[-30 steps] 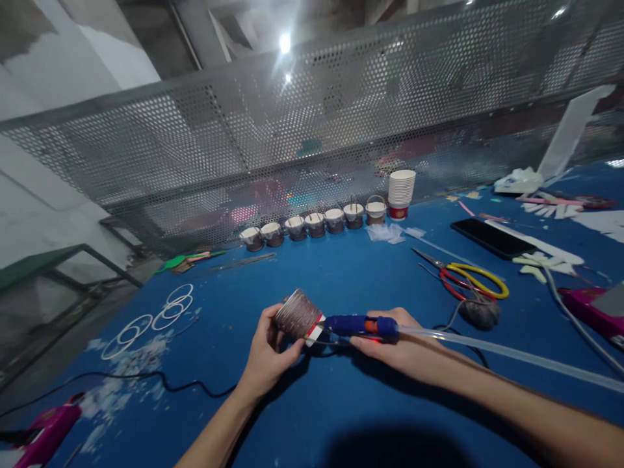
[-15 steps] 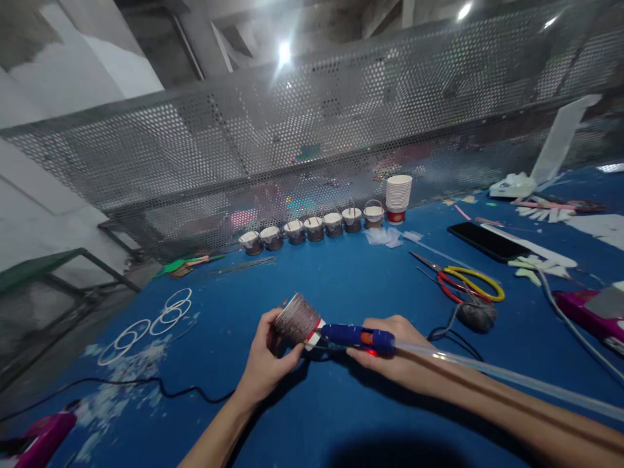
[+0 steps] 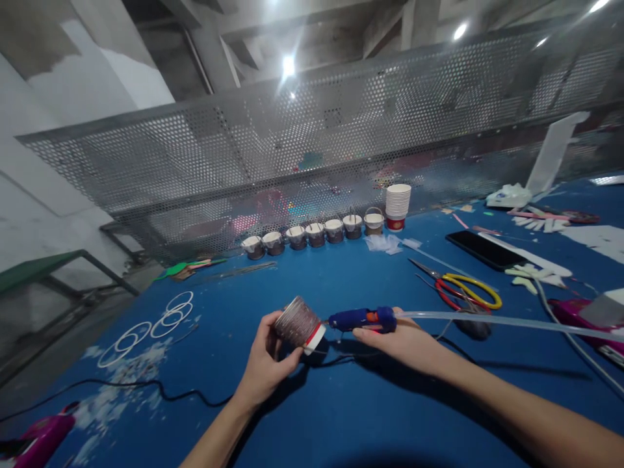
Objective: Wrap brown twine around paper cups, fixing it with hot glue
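head view: the left hand [image 3: 267, 366] grips a small wrapped cup [image 3: 299, 323] held on its side just above the blue table [image 3: 341, 416], red-and-white rim turned toward the blue glue gun [image 3: 363, 319]. the right hand [image 3: 397, 340] is closed around that gun, nozzle just short of the rim (a clear glue stick [image 3: 507, 322] trails out behind). judging by this, the nozzle should meet the rim lightly while the cup turns slowly, fingers clear of hot glue. both forearms reach in low, the left wrist bent inward, the right nearly straight. scissors [image 3: 463, 291] lie beyond.
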Tool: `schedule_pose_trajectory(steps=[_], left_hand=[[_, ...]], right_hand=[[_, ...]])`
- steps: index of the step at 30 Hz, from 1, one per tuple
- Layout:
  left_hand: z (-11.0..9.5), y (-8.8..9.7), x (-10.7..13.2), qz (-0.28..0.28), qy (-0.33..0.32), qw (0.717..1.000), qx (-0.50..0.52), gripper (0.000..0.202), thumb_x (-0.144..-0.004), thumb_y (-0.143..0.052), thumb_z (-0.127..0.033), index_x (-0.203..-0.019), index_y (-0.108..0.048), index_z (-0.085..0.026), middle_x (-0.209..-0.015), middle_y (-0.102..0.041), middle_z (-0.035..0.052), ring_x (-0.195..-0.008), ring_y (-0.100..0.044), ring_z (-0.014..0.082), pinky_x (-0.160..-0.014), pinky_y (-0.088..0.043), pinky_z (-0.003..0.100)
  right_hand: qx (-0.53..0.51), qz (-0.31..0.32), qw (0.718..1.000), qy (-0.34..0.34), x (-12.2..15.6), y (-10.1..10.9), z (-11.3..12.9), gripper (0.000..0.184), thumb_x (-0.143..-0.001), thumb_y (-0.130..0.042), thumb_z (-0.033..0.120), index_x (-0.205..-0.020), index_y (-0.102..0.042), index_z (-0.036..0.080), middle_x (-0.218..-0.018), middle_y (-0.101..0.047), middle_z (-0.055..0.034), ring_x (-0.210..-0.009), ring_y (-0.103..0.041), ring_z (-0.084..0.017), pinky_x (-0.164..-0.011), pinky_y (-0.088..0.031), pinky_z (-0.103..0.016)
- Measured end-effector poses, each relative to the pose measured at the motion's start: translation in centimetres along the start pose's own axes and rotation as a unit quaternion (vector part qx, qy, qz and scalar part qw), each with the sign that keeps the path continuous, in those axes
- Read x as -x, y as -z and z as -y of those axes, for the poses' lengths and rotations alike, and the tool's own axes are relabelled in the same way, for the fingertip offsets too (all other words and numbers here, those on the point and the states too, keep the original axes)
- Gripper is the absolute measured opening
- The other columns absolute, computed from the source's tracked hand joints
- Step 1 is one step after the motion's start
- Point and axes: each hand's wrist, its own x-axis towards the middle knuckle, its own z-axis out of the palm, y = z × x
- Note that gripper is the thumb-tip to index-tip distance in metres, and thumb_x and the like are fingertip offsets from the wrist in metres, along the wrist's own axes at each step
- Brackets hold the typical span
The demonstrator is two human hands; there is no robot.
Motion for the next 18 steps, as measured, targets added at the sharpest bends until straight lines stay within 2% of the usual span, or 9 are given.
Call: schedule_pose_trajectory(steps=[3, 5, 13, 16, 18], left_hand=[[-0.4, -0.2, 0.0, 0.003, 0.011, 1.000, -0.019, 0.049, -0.064, -0.076, -0.026, -0.106, -0.051, -0.022, -0.106, -0.060, 0.0060, -0.095, -0.063, 0.0201, -0.088, -0.052, 0.035], [-0.7, -0.3, 0.0, 0.004, 0.019, 0.999, -0.036, 0.048, -0.065, -0.075, -0.027, -0.106, -0.051, -0.021, -0.108, -0.059, 0.0072, -0.097, -0.063, 0.0217, -0.088, -0.051, 0.037], [-1.3, -0.8, 0.0, -0.005, 0.033, 0.996, -0.084, 0.047, -0.067, -0.071, -0.031, -0.107, -0.050, -0.021, -0.110, -0.059, 0.0082, -0.096, -0.063, 0.0220, -0.086, -0.051, 0.037], [-1.3, -0.9, 0.0, -0.003, 0.042, 0.996, -0.081, 0.046, -0.068, -0.070, -0.030, -0.108, -0.050, -0.021, -0.106, -0.059, 0.0063, -0.092, -0.063, 0.0198, -0.084, -0.051, 0.035], [-1.2, -0.8, -0.1, -0.004, 0.050, 0.996, -0.077, 0.045, -0.069, -0.069, -0.030, -0.109, -0.049, -0.021, -0.102, -0.059, 0.0046, -0.087, -0.062, 0.0181, -0.081, -0.051, 0.033]], right_hand=[[0.006, 0.019, 0.999, -0.034, 0.5, -0.3, 0.6, 0.029, -0.082, -0.057, 0.041, -0.062, -0.059, 0.020, -0.055, -0.049, 0.0018, -0.052, -0.041, -0.012, -0.047, -0.032, -0.025], [0.019, 0.021, 0.999, -0.031, 0.8, -0.5, 1.0, 0.028, -0.082, -0.058, 0.039, -0.062, -0.057, 0.020, -0.055, -0.049, 0.0026, -0.051, -0.041, -0.011, -0.047, -0.031, -0.024], [0.156, -0.001, 0.985, 0.076, 1.5, -2.4, 0.3, 0.027, -0.084, -0.058, 0.040, -0.067, -0.059, 0.019, -0.058, -0.060, -0.0010, -0.049, -0.048, -0.011, -0.050, -0.030, -0.023], [0.142, 0.005, 0.987, 0.078, 1.6, -2.4, 0.3, 0.027, -0.083, -0.057, 0.041, -0.068, -0.059, 0.019, -0.060, -0.061, -0.0019, -0.049, -0.050, -0.012, -0.051, -0.032, -0.023], [0.099, -0.003, 0.994, 0.049, 1.4, -2.0, 0.5, 0.029, -0.082, -0.056, 0.042, -0.067, -0.059, 0.019, -0.060, -0.060, -0.0013, -0.050, -0.049, -0.012, -0.051, -0.033, -0.023]])
